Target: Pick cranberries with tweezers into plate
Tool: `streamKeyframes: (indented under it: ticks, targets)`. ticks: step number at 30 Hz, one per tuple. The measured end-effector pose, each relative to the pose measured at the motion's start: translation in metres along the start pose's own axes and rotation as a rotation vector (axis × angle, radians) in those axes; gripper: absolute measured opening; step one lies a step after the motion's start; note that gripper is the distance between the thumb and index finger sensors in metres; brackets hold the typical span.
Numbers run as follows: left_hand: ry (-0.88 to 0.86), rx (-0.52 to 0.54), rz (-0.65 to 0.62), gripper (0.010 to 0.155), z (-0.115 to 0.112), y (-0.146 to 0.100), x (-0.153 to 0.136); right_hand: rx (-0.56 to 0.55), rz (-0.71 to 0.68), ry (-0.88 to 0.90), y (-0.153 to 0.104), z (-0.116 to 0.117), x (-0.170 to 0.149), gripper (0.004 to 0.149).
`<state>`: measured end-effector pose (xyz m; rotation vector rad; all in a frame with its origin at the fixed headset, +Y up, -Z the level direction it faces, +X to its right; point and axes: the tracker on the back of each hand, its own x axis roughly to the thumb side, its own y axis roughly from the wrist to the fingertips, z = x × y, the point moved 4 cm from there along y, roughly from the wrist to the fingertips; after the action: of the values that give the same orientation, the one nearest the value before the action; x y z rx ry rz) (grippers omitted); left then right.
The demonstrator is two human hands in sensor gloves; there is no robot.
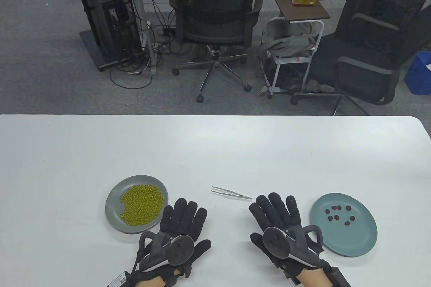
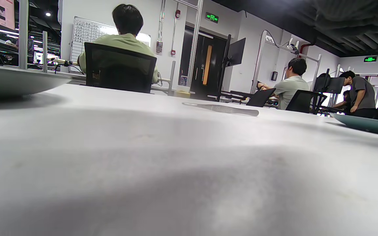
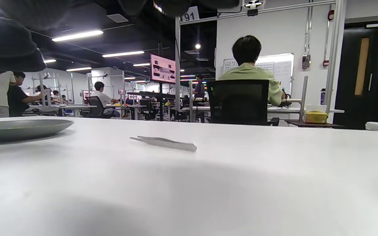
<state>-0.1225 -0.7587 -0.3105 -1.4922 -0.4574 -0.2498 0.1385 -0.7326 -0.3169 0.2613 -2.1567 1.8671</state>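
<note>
Resting flat on the white table [image 1: 215, 152], palm down with fingers spread, the black-gloved left hand [image 1: 178, 233] grips nothing; its disc-shaped tracker sits on the back of the hand. The black-gloved right hand [image 1: 283, 226] lies likewise, fingers extended and apart, holding nothing.

Slim metal tweezers [image 1: 231, 192] lie on the table between the two hands and a little beyond the fingertips, nearer the right hand, touched by neither. The pointed ends face left in the table view.

A round teal plate [image 1: 350, 243] sits just beside the right hand, on its right. Nine small dark red cranberries [image 1: 339, 213] lie scattered on its far half.

A round grey plate [image 1: 116, 211] sits just left of the left hand, carrying a heap of small yellow-green beans [image 1: 141, 204].

Both wrist views show the tweezers [image 2: 221, 108] [image 3: 164, 143] lying flat on the tabletop, with a plate rim at the frame edge.
</note>
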Motion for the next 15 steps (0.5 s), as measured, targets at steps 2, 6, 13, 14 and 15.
streamKeyframes:
  ticks: [2,6,13,14,15]
  targets:
    - [0.005,-0.008,0.001,0.084,-0.0017,-0.0002,0.0003,0.022,0.011,0.003,-0.0016,0.0014,-0.0035,0.08]
    - [0.009,-0.007,0.01,0.085,-0.0007,0.0008,-0.0013,-0.001,0.025,0.008,0.0024,-0.002,-0.0058,0.08]
    - [0.0,-0.009,0.007,0.085,-0.0001,0.0021,-0.0021,0.005,0.029,0.042,0.0033,-0.002,-0.0105,0.08]
    - [-0.003,-0.004,0.006,0.085,0.0006,0.0024,-0.0021,0.007,0.03,0.051,0.0033,-0.0016,-0.0103,0.08]
    - [-0.004,-0.004,0.006,0.085,0.0008,0.0026,-0.0023,0.006,0.024,0.048,0.0036,-0.0015,-0.0099,0.08]
